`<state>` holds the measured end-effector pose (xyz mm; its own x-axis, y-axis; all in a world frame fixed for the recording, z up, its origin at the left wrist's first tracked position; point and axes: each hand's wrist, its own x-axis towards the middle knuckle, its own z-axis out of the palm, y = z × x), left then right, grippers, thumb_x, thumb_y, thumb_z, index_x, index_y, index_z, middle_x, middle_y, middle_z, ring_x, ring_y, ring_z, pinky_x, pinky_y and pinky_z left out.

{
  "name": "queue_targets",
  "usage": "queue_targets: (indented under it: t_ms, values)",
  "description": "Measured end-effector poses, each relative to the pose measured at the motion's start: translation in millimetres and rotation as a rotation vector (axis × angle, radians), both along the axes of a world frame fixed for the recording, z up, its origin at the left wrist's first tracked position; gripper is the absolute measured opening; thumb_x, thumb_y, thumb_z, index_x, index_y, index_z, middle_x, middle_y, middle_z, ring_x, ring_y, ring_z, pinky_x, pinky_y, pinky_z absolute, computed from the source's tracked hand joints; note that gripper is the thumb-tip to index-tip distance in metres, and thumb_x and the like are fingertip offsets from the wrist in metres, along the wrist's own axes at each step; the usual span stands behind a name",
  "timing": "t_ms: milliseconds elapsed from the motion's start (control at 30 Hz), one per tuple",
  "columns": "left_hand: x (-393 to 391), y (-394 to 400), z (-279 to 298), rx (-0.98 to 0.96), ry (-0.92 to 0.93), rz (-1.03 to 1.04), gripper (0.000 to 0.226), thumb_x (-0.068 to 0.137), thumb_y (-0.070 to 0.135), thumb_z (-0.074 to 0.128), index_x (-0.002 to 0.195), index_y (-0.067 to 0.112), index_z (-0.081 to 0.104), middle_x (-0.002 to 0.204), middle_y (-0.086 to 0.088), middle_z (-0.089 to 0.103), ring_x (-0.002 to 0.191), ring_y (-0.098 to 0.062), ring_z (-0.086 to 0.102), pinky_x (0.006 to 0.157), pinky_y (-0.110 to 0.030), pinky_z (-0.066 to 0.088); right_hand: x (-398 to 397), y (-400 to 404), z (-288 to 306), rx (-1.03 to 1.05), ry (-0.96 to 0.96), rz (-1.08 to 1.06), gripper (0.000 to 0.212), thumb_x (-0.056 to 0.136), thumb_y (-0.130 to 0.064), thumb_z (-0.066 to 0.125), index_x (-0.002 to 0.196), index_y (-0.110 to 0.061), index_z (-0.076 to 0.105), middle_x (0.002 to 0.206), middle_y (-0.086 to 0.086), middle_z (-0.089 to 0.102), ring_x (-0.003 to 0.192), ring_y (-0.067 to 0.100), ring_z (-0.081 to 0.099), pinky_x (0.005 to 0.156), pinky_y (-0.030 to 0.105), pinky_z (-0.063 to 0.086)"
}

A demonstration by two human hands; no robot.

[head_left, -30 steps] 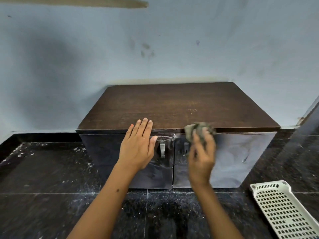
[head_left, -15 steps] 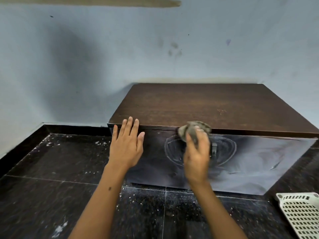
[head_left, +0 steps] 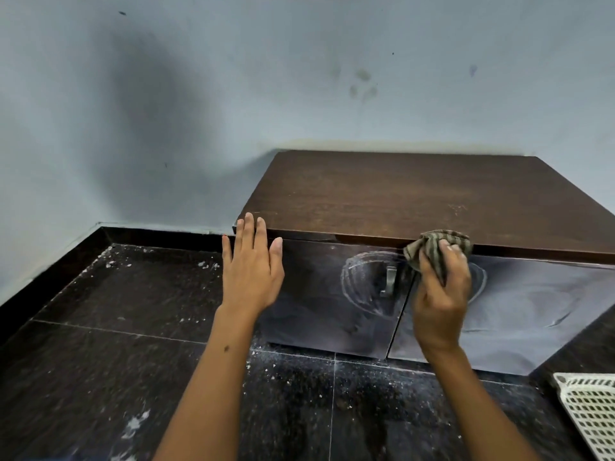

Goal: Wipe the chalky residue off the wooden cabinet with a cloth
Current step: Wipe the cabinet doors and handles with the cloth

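Observation:
A low dark wooden cabinet (head_left: 416, 194) stands against the wall, its two front doors smeared with chalky residue (head_left: 362, 287) in circular streaks. My right hand (head_left: 439, 294) grips a bunched grey-green striped cloth (head_left: 436, 247) pressed on the top of the right door, just right of a metal handle (head_left: 389, 281). My left hand (head_left: 251, 271) lies flat, fingers apart, against the cabinet's front left corner.
The cabinet sits on a dark speckled tile floor (head_left: 133, 344) scattered with white dust and crumbs. A white perforated plastic tray (head_left: 592, 414) lies on the floor at the lower right. A pale blue wall (head_left: 199, 94) runs behind and to the left.
The view has swung left, so the cabinet now sits further right in frame. My right hand with the cloth has shifted right across the door seam, and my left hand slid to the left corner.

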<state>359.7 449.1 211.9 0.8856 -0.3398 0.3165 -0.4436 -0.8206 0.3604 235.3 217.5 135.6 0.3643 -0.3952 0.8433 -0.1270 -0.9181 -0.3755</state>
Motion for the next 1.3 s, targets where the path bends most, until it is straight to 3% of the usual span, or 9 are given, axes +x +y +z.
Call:
queue_targets:
  t_ms: [100,200,333,533,733,867,1033,1167,1300]
  values:
    - [1.4,0.3,-1.4,-0.002,0.005,-0.003,0.056,0.100,0.040,0.015,0.150,0.015,0.012,0.159,-0.002,0.002,0.145,-0.014,-0.006,0.116,-0.039,-0.008,34.1,42.5,5.4,0.022,-0.022,0.132,0.036,0.094,-0.019,0.054,0.130,-0.017,0.053,0.130,-0.001,0.051,0.126,0.016,0.043,0.110,0.027,0.032]
    - [3.5,3.9,-2.7,-0.027,0.011,-0.015,0.055,0.100,0.040,0.016,0.150,0.017,0.015,0.159,-0.001,0.004,0.145,-0.013,-0.005,0.116,-0.040,-0.008,69.1,91.1,19.2,-0.200,0.059,0.249,0.035,0.088,-0.010,0.059,0.123,-0.006,0.059,0.126,0.012,0.059,0.124,0.024,0.045,0.102,0.040,0.042]
    - [5.9,8.8,-2.7,-0.170,0.077,0.018,0.056,0.101,0.040,0.016,0.150,0.014,0.011,0.159,-0.002,0.002,0.145,-0.012,-0.004,0.117,-0.037,-0.006,93.2,117.8,34.3,-0.387,0.138,0.302,0.028,0.089,-0.011,0.052,0.111,-0.008,0.070,0.126,0.009,0.061,0.120,0.026,0.056,0.096,0.037,0.047]
    - [8.9,13.9,3.9,-0.698,0.423,0.068,0.056,0.100,0.048,0.014,0.150,0.024,0.011,0.158,0.007,0.010,0.145,-0.012,0.008,0.119,-0.036,0.006,51.9,60.9,17.4,-0.333,0.117,0.165,0.033,0.084,-0.004,0.065,0.117,-0.003,0.065,0.129,0.016,0.057,0.127,0.030,0.041,0.099,0.047,0.042]
    - [16.2,14.9,14.0,-0.949,0.577,0.121,0.058,0.099,0.050,0.010,0.149,0.022,0.023,0.156,0.004,0.022,0.144,-0.015,0.016,0.119,-0.041,0.010,73.9,86.9,21.9,-0.310,0.057,0.249,0.024,0.090,-0.006,0.056,0.110,-0.001,0.069,0.122,0.017,0.061,0.122,0.031,0.045,0.094,0.048,0.046]
    - [16.3,16.0,18.5,-1.034,0.539,0.185,0.058,0.101,0.047,0.012,0.147,0.015,0.029,0.153,-0.001,0.028,0.141,-0.015,0.023,0.115,-0.031,0.014,117.6,140.4,38.9,-0.448,0.146,0.352,0.030,0.078,-0.006,0.070,0.108,-0.007,0.070,0.124,0.010,0.063,0.119,0.028,0.056,0.095,0.039,0.048]
    - [13.9,15.4,24.9,-1.009,0.382,0.263,0.056,0.100,0.047,0.015,0.146,0.019,0.030,0.152,-0.002,0.030,0.140,-0.018,0.026,0.115,-0.032,0.018,137.3,166.0,60.6,-0.508,0.202,0.430,0.028,0.077,-0.013,0.072,0.105,-0.013,0.073,0.118,0.005,0.066,0.112,0.022,0.061,0.089,0.034,0.052]
    - [6.9,0.4,27.6,-0.751,0.238,0.144,0.054,0.101,0.040,0.016,0.148,0.015,0.023,0.156,-0.003,0.021,0.144,-0.015,0.015,0.119,-0.039,0.008,111.7,129.2,60.9,-0.536,0.210,0.366,0.025,0.086,-0.012,0.055,0.104,-0.013,0.073,0.122,0.008,0.064,0.115,0.025,0.060,0.091,0.037,0.051]
    - [-3.2,-34.7,28.5,-0.436,0.062,-0.011,0.053,0.102,0.035,0.018,0.147,0.010,0.026,0.156,-0.004,0.019,0.145,-0.014,0.010,0.118,-0.034,-0.002,58.3,64.9,47.1,-0.454,0.217,0.282,0.030,0.090,-0.011,0.047,0.111,-0.008,0.069,0.128,0.013,0.059,0.120,0.032,0.055,0.096,0.043,0.047]
